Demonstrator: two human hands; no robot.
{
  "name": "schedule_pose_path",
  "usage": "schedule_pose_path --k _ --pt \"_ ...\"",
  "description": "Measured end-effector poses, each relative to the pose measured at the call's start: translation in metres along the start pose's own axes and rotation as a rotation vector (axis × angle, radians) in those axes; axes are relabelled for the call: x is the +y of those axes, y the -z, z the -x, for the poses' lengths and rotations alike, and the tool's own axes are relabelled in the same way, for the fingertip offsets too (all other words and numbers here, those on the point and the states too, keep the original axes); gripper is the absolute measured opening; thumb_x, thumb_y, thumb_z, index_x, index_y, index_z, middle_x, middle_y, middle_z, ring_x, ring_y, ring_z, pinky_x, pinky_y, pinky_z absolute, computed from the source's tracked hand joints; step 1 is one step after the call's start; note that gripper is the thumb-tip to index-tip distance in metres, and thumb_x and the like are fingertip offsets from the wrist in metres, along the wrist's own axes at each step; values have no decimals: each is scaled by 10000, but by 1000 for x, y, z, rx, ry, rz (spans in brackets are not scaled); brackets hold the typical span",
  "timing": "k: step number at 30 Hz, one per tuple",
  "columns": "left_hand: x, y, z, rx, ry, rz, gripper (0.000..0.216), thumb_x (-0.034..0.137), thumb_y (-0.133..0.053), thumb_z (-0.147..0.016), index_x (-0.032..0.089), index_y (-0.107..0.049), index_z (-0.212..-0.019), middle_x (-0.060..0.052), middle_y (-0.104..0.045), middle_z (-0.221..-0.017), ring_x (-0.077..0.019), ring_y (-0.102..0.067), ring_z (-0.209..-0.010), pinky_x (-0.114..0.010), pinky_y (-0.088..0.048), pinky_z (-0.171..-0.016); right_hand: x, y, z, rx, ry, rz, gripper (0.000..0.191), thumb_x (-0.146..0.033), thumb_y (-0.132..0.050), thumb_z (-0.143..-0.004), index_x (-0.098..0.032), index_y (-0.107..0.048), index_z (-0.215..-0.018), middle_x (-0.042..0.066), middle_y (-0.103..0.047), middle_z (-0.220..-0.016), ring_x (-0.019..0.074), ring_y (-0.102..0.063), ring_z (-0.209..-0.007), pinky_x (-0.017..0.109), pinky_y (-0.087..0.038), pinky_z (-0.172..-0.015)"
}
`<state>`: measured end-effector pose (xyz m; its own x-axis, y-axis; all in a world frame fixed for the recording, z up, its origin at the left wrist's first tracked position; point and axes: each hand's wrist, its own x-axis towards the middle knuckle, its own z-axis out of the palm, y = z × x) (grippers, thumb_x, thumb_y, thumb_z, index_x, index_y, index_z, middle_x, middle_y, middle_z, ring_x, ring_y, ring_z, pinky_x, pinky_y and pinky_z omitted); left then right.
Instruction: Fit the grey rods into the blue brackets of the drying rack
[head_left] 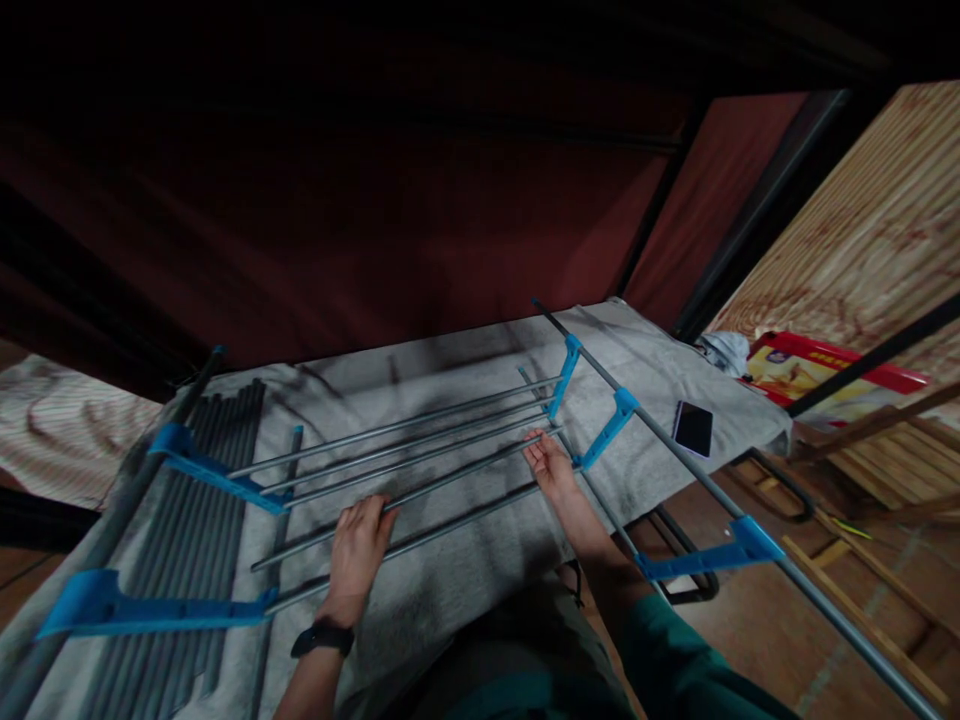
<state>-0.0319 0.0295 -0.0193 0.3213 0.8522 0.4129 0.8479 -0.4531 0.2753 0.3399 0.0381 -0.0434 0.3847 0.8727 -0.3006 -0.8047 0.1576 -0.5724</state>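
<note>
A loose grey metal tube (457,473) runs across the middle of a partly assembled rack, its left end free of any bracket. My left hand (360,548) is closed around the tube left of its middle, a dark band (323,638) on the wrist. Near the tube's right end, my right hand (550,463) pinches it with the fingertips. Other crossbars (420,415) span behind it between a blue plastic bracket (217,468) on the left and another blue bracket (606,430) on the right. One more crossbar (457,522) lies nearer me, meeting the front left bracket (157,607).
Several grey tubes (187,520) lie side by side on the cloth-covered table (480,350) at left. A phone (693,429) rests at right. A long side pole (675,425) carrying brackets extends past the table edge. A red box (825,375) and wooden frames (885,470) stand beyond.
</note>
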Motion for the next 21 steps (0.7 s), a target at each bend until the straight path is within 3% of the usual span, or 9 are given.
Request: schedule_pose_path --k 11,21 --pt "-2 -1 -1 -36 18 7 288 438 -456 -998 223 -645 -1031 -94 -770 -1008 -300 -709 -981 -424 -486 -884 -1 -4 3 29 10 -1 87 -164 -707 -865 -247 -682 -875 -1 -771 -904 137 -734 -832 284 -621 -797" --pt "-1 -1 -1 -1 220 -56 244 313 -471 -916 210 -666 -1021 -98 -773 -974 -289 -708 -967 -423 -463 -922 0 -9 5 102 42 14 136 -180 -759 -835 -251 -646 -807 -34 -755 -836 119 -714 -790 262 -607 -771"
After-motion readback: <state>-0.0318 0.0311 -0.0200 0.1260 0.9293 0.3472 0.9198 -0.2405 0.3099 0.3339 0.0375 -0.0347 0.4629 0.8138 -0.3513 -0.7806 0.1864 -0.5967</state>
